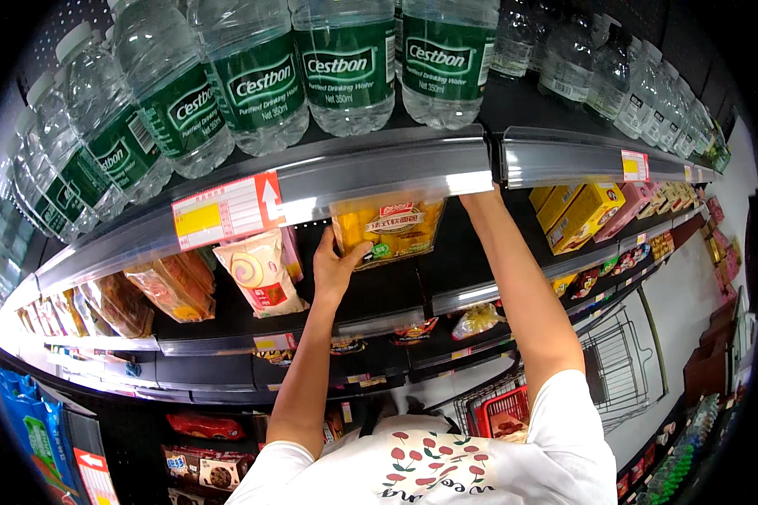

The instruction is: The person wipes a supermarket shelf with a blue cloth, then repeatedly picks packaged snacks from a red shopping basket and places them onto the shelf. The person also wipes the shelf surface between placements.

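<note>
Currently, the left hand (pixel 338 268) grips the yellow snack bag (pixel 389 227) at its lower left edge, steadying it upright on the shelf (pixel 379 296); the right hand's grip is hidden behind the shelf rail (pixel 379 172).

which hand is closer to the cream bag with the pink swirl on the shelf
Left. The left hand grips the yellow snack pack just right of the swirl bag. The right hand is hidden behind the shelf rail, farther right beyond that pack.
</note>
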Demonstrator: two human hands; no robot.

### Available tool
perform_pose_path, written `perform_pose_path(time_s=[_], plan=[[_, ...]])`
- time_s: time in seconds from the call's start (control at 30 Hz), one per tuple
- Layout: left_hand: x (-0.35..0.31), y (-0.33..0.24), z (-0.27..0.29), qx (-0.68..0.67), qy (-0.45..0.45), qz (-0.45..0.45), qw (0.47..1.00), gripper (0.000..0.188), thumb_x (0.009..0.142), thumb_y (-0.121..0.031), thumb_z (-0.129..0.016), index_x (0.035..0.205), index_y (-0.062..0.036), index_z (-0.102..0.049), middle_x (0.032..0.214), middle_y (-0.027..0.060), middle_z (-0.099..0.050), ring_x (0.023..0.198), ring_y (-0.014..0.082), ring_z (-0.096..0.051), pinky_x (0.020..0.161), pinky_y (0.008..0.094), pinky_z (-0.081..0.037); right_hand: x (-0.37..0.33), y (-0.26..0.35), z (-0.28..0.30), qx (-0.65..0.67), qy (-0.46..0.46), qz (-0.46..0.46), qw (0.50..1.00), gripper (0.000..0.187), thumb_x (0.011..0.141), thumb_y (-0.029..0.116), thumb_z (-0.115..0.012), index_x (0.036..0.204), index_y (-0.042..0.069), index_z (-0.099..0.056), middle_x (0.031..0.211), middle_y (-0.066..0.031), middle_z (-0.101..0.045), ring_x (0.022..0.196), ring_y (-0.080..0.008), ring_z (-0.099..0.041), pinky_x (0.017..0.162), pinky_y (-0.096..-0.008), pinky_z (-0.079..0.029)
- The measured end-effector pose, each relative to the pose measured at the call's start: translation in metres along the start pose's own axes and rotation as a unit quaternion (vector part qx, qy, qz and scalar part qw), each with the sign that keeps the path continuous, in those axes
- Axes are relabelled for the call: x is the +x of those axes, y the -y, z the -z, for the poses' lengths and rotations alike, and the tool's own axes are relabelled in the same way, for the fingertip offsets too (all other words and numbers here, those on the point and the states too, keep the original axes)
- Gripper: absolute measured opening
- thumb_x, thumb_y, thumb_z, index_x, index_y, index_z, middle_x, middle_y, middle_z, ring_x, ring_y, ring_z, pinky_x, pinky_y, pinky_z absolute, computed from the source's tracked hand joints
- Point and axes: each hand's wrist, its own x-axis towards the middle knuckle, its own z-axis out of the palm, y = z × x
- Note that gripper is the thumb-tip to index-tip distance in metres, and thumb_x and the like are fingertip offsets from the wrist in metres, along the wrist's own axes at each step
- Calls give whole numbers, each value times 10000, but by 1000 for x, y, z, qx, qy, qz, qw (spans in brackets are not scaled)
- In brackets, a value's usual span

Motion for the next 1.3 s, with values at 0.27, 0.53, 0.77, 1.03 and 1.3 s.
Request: perform_pose_path(time_s=[0.27, 0.53, 0.77, 1.03, 1.3], plan=[[42, 44, 6, 67, 21, 53, 996, 360, 852, -191, -834, 1137, -11, -707, 1081, 69, -752, 986, 141, -671, 894, 302, -504, 16, -21, 0, -41, 7, -4, 999, 422, 1016, 222, -598, 1396, 55, -520, 1367, -109, -579, 1240, -247, -546, 1049, -378, -455], [45, 51, 7, 111, 28, 101, 988, 390, 840, -296, -836, 1083, -2, -754, 1042, 88, -757, 951, 173, -678, 890, 327, -498, 12, -41, 2, -91, 12, 6, 996, 461, 985, 229, -661, 1382, 34, -531, 1329, -121, -609, 1218, -241, -566, 1035, -385, -462], [26, 82, 17, 65, 19, 85, 994, 418, 851, -144, -822, 1207, -11, -647, 1084, 105, -712, 926, 175, -670, 700, 288, -543, -64, -61, -4, -220, 95, 21, 971, 487, 955, 226, -717, 1360, 18, -547, 1267, -124, -649, 1166, -234, -600, 1010, -382, -474], [25, 96, 9, -15, -5, 32, 999, 368, 858, -90, -800, 1180, -25, -634, 1067, 68, -710, 889, 130, -665, 654, 263, -530, -72, -105, 10, -261, 93, 49, 960, 484, 921, 100, -736, 1362, 25, -553, 1161, -125, -691, 1063, -224, -657, 942, -338, -507], [26, 90, 7, 5, 29, 39, 999, 614, 863, -23, -775, 1417, -43, -513, 1186, 60, -682, 1082, 169, -640, 931, 304, -515, -67, -118, 18, -285, 84, 68, 952, 534, 934, 159, -738, 1412, 40, -532, 1278, -194, -658, 1195, -299, -641, 992, -381, -510]])
